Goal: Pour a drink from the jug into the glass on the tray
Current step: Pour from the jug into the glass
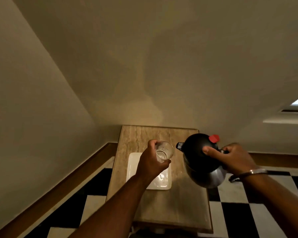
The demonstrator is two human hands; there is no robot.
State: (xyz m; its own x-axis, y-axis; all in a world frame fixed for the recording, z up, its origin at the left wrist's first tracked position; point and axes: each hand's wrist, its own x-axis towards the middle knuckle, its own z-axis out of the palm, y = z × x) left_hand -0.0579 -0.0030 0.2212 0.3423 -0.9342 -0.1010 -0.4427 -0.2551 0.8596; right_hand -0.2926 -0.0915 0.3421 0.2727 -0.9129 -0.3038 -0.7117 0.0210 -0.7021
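My left hand [150, 163] grips a clear glass [163, 151], raised above the white rectangular tray [132, 166] and tilted with its mouth toward the camera. My right hand [234, 159] holds a metal jug [203, 162] with a black lid, a red button and a black spout. The jug is lifted off the table to the right of the tray and leans left. Its spout sits just right of the glass rim, a small gap between them. I see no liquid flowing.
The tray lies on a small stone-topped table [162, 203] against a beige wall. A black-and-white chequered floor [248, 212] surrounds the table. A wooden skirting board [50, 194] runs along the wall on the left.
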